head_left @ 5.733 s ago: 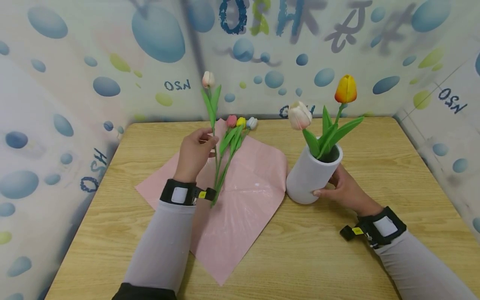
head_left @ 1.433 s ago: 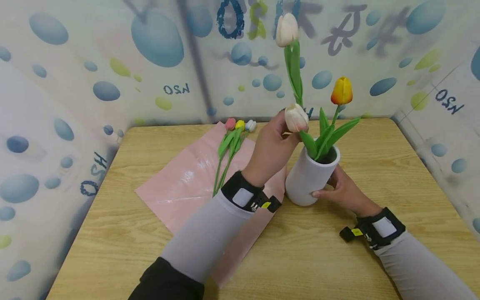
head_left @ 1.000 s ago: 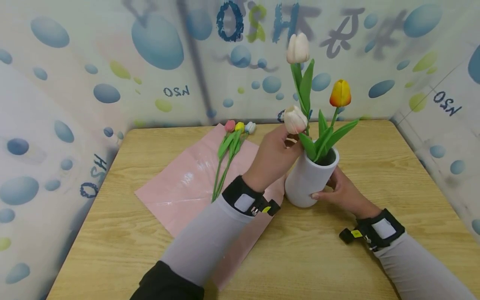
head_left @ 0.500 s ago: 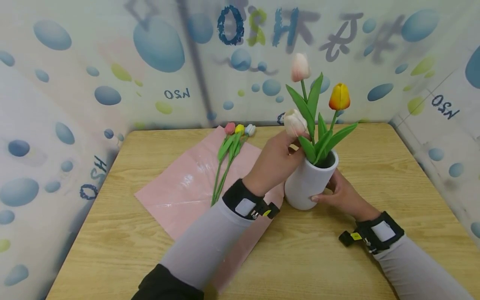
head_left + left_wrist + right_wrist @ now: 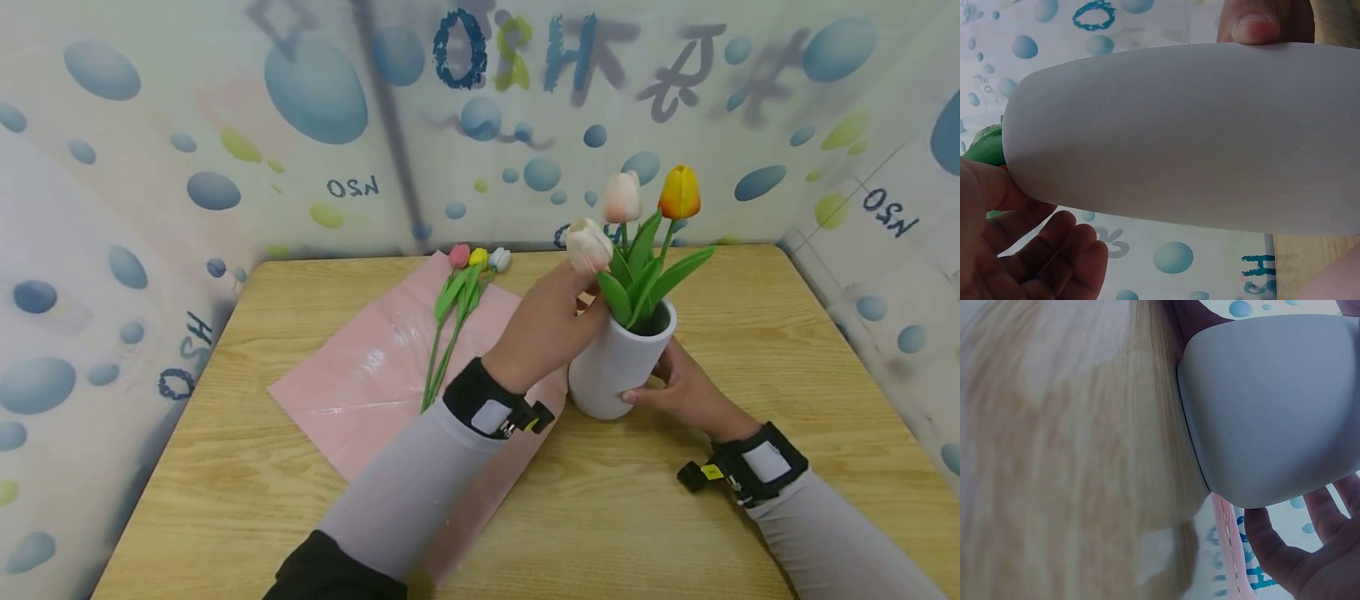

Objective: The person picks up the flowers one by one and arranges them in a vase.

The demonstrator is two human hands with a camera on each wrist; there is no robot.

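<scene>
My right hand (image 5: 693, 392) grips the lower side of the white vase (image 5: 611, 375), its thumb on the near face. Three tulips stand in the vase: a pale pink one (image 5: 622, 198) at the back, a white one (image 5: 588, 247) leaning left, and an orange-yellow one (image 5: 680, 193). At the left of the rim is my left hand (image 5: 547, 325), loosely curled, fingertips partly hidden behind the white tulip. In the left wrist view, its fingers (image 5: 1054, 250) bend beside the rim, close to green leaves (image 5: 986, 147). The right wrist view has fingers (image 5: 1266, 540) against the vase.
A pink wrapping sheet (image 5: 337, 375) lies left of the vase, partly under my left forearm. On it rest pink, yellow and pale blue tulips (image 5: 468, 292). The wooden table (image 5: 637, 517) ends at a patterned wall (image 5: 300, 192) behind.
My left hand took the pale pink tulip from the sheet to the vase. In the last second it dropped down into the vase while that hand stayed put. The right hand kept its grip.
</scene>
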